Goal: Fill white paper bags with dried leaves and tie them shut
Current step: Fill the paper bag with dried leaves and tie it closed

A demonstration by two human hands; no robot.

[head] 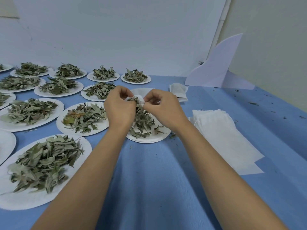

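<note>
**Both grips on one bag, above the leaf plate**

My left grip [120,105] and my right grip [163,107] meet above the plate [149,140] near the middle. The fingers of both are curled, and each is clamped on an edge of the white paper bag [141,98] held between them. Dried leaves [134,100] poke out at the bag's mouth, and more lie heaped on the plate directly below. I cannot tell how full the bag is, because my fingers hide most of it. The plate sits on the blue tabletop [157,171]. To its right, beside my right forearm, lies a stack of empty bags [221,130], flat and overlapping. Further back on the right a second bag [178,91] lies flat with dark contents showing through, near a white card stand [216,68]. To the left, more plates of leaves [44,163] stand in rows reaching back to the wall. Leaf crumbs are scattered over the tabletop at the right
</note>
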